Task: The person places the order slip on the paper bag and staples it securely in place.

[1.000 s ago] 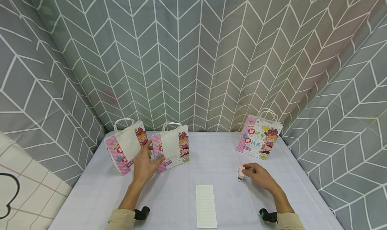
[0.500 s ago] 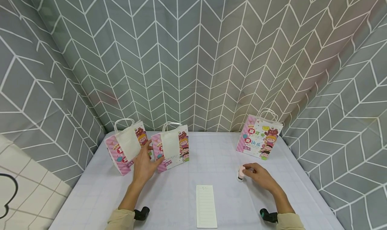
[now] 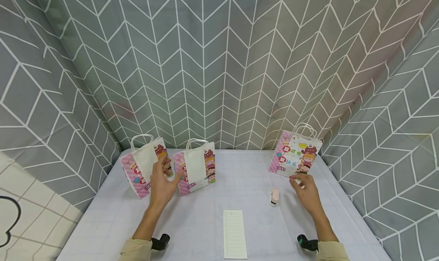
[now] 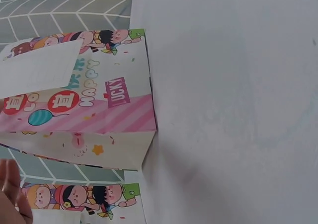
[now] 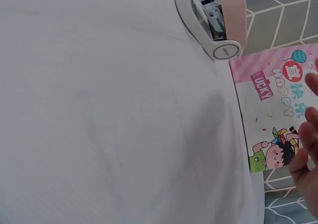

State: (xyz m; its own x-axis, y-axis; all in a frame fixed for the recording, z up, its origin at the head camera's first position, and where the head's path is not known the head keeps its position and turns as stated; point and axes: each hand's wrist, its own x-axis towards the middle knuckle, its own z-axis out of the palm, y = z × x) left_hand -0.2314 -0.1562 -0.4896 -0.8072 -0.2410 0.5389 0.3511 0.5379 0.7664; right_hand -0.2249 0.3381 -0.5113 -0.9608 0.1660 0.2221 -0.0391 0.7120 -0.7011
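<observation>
Two pink-and-white cartoon paper bags stand at the left, a left bag (image 3: 132, 169) and a middle bag (image 3: 210, 164); each has a blank white sheet of paper (image 3: 194, 164) on its front. My left hand (image 3: 162, 184) is spread between these bags, holding nothing; whether a fingertip touches either cannot be told. On the table lies a small pink-and-white stapler (image 3: 274, 196), free of any hand. My right hand (image 3: 306, 192) is just beyond it, fingers loosely bent in front of the right paper bag (image 3: 291, 154), with nothing in its grasp.
A narrow lined paper pad (image 3: 234, 234) lies at the front centre of the white-covered table (image 3: 205, 223). Grey patterned curtains (image 3: 212, 63) rise behind and at both sides. Black wrist cameras (image 3: 160, 242) sit at both sleeves.
My right hand has let go of the stapler and moved away up and right, near the right bag. My left hand has drawn back slightly from the middle bag's front.
</observation>
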